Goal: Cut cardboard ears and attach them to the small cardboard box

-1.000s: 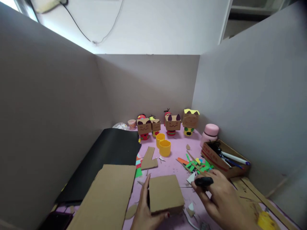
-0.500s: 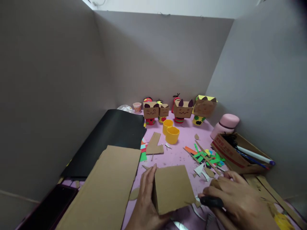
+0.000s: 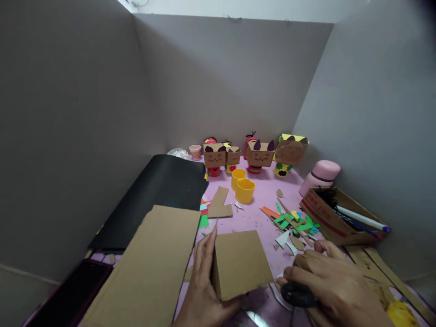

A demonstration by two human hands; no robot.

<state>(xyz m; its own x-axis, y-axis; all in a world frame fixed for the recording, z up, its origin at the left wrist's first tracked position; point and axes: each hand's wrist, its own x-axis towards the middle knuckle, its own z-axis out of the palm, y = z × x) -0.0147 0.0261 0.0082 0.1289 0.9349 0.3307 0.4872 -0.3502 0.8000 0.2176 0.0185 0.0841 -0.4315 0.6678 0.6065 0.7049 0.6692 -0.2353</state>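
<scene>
Four cardboard box-headed figures point(image 3: 214, 156) point(image 3: 233, 155) point(image 3: 260, 156) point(image 3: 290, 151), two yellow plastic cups point(image 3: 237, 177) point(image 3: 245, 191) and one pink rounded container point(image 3: 320, 176) stood on the pink table point(image 3: 254, 220).

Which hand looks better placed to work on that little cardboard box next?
Probably the right hand: it grips a black tool beside the cardboard box, while the left hand steadies the box.

Plain brown cardboard box point(image 3: 241, 263) sits low in the middle on the pink tabletop, its flat top tilted slightly toward the camera, left side gripped. Just right of it, a small black object point(image 3: 298, 294), rounded, mostly hidden under curled fingers.
</scene>
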